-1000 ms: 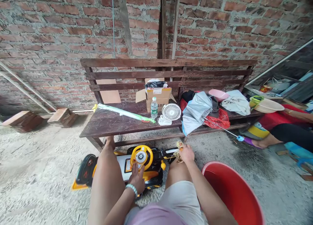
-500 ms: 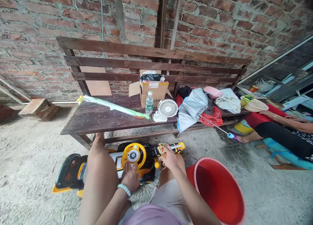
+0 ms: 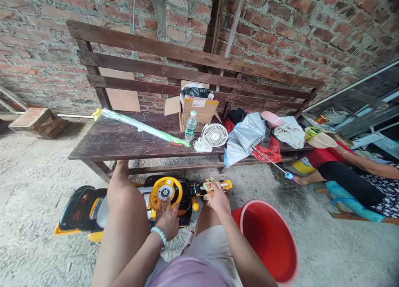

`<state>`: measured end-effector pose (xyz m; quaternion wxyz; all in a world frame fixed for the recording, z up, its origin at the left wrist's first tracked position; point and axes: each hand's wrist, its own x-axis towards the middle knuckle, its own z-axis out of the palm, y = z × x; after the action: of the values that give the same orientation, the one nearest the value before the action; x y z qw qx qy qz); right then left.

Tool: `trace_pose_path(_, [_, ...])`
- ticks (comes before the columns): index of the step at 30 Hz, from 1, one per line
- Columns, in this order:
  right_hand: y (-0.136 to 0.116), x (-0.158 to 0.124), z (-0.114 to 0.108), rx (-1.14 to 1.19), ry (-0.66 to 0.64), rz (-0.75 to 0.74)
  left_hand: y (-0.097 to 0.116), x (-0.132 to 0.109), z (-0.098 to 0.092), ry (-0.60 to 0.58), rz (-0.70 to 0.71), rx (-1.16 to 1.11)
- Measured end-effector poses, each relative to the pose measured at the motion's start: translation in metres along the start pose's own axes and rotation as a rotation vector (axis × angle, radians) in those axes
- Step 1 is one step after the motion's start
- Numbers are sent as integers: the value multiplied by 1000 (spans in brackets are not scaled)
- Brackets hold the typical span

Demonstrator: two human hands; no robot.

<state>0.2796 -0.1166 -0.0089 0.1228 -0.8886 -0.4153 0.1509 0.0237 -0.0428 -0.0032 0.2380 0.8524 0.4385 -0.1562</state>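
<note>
A yellow-and-black ride-on toy car stands on the floor between my legs. My left hand is open, its fingers spread at the lower rim of the yellow steering wheel. A pale beaded bracelet circles that wrist. My right hand is closed on a crumpled beige patterned cloth, over the car's narrow yellow-tipped end. The fingers hide part of the cloth.
A large red bucket stands at my right. Along the wooden bench are a carton, a water bottle, a white fan, a long wrapped item and a silver umbrella. A person sits at far right.
The camera view has shifted and tilted a little. My left hand's fingers have spread more at the wheel. My right hand still holds the cloth.
</note>
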Motion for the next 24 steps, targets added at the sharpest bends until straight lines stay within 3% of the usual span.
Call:
trace_pose_path(3, [-17, -14, 15, 44, -42, -101, 2, 0, -3, -11, 11, 14])
trace_pose_path(7, [3, -9, -4, -62, -94, -59, 1, -3, -12, -45, 43, -24])
trace_pose_path(11, [41, 11, -37, -166, -34, 243, -1, -5, -14, -14, 73, -83])
trace_pose_path(14, [50, 18, -41, -187, -14, 374, -3, -4, -11, 27, 71, -95])
trace_pose_path(16, [39, 14, -28, -144, -4, 294, -3, -3, -10, 21, 61, -92])
trace_pose_path(20, [-1, -7, 15, 58, 30, -31, 0, -1, -13, -4, 28, -94])
trace_pose_path(24, [-16, -17, 34, 189, 79, -72, 1, 3, -15, 28, 11, -140])
